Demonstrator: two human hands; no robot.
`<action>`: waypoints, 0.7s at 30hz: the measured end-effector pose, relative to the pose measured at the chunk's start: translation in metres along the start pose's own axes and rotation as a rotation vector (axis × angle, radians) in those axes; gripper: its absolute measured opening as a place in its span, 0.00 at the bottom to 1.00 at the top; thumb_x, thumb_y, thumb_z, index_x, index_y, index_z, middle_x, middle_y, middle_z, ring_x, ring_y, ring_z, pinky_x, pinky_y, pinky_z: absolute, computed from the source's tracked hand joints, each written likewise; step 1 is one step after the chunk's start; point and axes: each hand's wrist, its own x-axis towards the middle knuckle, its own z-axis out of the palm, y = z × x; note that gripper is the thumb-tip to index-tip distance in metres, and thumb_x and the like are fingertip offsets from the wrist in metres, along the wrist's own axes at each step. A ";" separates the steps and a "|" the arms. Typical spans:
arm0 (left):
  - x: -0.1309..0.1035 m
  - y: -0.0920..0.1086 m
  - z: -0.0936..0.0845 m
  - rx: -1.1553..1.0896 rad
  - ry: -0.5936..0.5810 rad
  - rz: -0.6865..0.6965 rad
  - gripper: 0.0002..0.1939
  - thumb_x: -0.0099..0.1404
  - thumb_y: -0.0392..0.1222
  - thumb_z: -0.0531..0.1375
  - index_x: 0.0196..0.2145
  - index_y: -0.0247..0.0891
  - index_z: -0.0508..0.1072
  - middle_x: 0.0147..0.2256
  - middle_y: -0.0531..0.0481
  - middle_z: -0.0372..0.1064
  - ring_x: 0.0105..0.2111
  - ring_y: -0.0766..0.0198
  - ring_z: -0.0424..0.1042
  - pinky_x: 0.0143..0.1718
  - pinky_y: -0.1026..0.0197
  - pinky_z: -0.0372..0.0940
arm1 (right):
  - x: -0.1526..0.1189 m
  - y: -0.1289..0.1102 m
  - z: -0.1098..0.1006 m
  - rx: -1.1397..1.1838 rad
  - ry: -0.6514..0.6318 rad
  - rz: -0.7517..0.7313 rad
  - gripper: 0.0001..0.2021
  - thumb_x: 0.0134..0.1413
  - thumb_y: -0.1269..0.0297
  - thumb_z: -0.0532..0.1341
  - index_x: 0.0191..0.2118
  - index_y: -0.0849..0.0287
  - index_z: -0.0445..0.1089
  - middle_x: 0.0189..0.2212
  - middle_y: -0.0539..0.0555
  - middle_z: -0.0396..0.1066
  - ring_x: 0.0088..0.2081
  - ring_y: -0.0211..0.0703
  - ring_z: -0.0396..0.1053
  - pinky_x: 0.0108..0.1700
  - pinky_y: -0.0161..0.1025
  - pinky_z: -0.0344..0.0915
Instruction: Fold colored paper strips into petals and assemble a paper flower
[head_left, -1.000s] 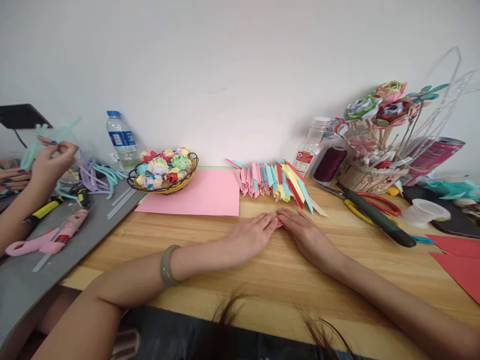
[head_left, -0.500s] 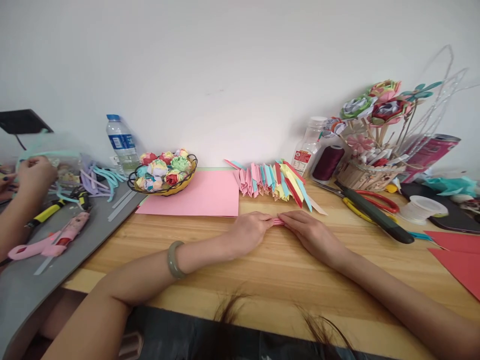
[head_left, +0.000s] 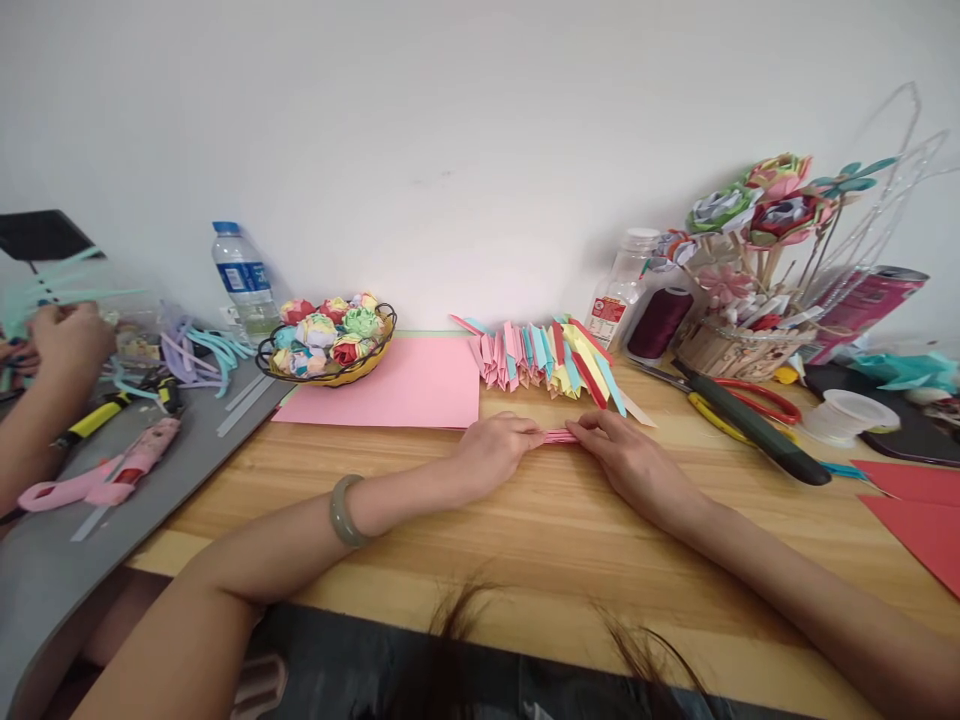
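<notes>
Between my two hands is a narrow strip of folded pink paper point(head_left: 559, 436), held low over the wooden table point(head_left: 480, 560). My left hand point(head_left: 499, 455), below a wrist with a green bangle point(head_left: 346, 510), pinches its left end. The right end is gripped by the fingers of my right hand point(head_left: 626, 450). Only the middle of the strip shows; its ends are hidden under my fingers. Just behind my hands lies a row of folded coloured paper pieces point(head_left: 532, 358). Flat pink sheets point(head_left: 390, 390) lie behind my left hand.
At the back left stand a basket of paper flowers point(head_left: 330, 345) and a water bottle point(head_left: 244, 280). A utility knife point(head_left: 757, 425), scissors point(head_left: 731, 415) and a spool point(head_left: 847, 415) lie right. Another person's hand point(head_left: 71, 335) works at far left, near a pink glue gun point(head_left: 112, 475).
My right hand has shifted slightly right, so more of the pink strip shows between my hands. The other person's hand now holds pale green strips spread out.
</notes>
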 end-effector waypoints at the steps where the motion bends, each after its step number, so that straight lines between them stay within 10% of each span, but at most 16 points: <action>1: -0.001 0.002 0.000 0.036 -0.015 -0.009 0.16 0.65 0.34 0.48 0.48 0.37 0.69 0.46 0.49 0.69 0.45 0.64 0.68 0.47 0.61 0.64 | -0.001 0.000 0.001 -0.012 0.001 -0.006 0.19 0.56 0.77 0.47 0.51 0.65 0.64 0.46 0.64 0.66 0.47 0.50 0.65 0.46 0.46 0.65; 11: 0.001 0.003 0.005 -0.055 0.014 -0.005 0.18 0.61 0.28 0.50 0.47 0.37 0.70 0.46 0.48 0.69 0.45 0.65 0.70 0.49 0.61 0.64 | 0.002 -0.011 0.007 -0.021 0.024 0.085 0.24 0.49 0.82 0.45 0.51 0.69 0.64 0.48 0.64 0.68 0.47 0.49 0.67 0.47 0.45 0.66; 21: 0.007 -0.004 -0.002 -0.391 0.073 -0.388 0.15 0.60 0.35 0.56 0.46 0.37 0.71 0.45 0.49 0.70 0.44 0.63 0.70 0.49 0.60 0.64 | 0.005 -0.010 0.012 0.093 0.071 0.078 0.24 0.52 0.81 0.45 0.53 0.62 0.62 0.38 0.60 0.65 0.40 0.48 0.63 0.42 0.45 0.65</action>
